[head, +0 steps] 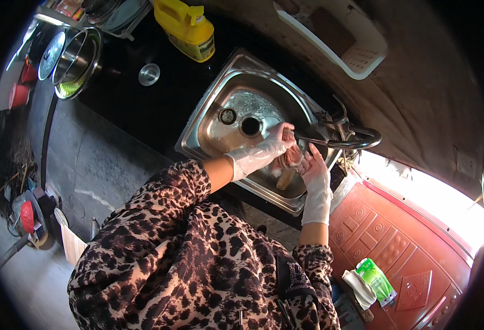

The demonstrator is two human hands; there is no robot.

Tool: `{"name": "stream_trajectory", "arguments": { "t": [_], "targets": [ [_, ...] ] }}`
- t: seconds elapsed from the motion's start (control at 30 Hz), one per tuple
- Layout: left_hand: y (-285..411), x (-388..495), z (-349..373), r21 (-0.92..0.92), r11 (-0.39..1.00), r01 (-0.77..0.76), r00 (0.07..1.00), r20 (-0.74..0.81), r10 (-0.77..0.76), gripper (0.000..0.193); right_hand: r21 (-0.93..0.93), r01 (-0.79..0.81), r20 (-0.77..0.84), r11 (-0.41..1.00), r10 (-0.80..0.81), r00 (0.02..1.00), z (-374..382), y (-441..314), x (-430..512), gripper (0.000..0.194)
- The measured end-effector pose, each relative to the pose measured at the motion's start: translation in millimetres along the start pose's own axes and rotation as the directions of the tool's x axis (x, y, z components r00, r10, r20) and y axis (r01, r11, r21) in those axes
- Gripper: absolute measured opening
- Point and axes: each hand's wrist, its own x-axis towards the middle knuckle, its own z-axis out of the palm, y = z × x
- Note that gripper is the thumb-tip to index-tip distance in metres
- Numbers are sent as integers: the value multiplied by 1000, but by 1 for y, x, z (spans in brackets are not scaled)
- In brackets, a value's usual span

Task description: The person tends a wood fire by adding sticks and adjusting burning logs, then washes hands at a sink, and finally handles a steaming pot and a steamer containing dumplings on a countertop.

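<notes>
Both of my hands wear thin translucent gloves and are over a stainless steel sink [233,84]. My left hand [273,144] grips a pinkish piece of what looks like raw meat [293,156] from its upper side. On the other side, my right hand [314,167] holds its lower edge, the index finger stretched out. A curved chrome faucet [357,142] reaches in from the right, its spout close to the meat. Below the meat, a brown wooden-looking piece [285,179] lies in the basin, partly hidden. A dark round drain [250,126] is left of my hands.
A yellow jug [188,31] and a small clear glass [149,74] stand on the black countertop [130,107]. Metal bowls [75,62] are farther left. A white plastic basket [359,62] is by the wall. A green packet [376,280] lies on a red embossed surface [374,231] at right.
</notes>
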Motion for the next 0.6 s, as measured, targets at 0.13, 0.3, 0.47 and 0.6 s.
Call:
{"name": "stream_trajectory", "arguments": {
  "t": [0.13, 0.3, 0.47, 0.6],
  "targets": [
    [13, 19, -1, -80, 995, 52, 998, 37, -49, 61, -582, 26, 178, 813, 96, 979, 7, -2, 21, 21],
    [56, 27, -6, 61, 958, 280, 951, 119, -286, 73, -91, 300, 38, 949, -298, 954, 14, -20, 42, 30],
    [75, 28, -14, 50, 933, 356, 863, 366, -349, 60, -42, 200, 65, 979, -197, 978, 22, -34, 33, 33],
    [82, 24, -15, 74, 938, 339, 853, 395, -340, 55, -227, 104, 154, 968, -69, 986, 28, -33, 21, 16]
  ]
}}
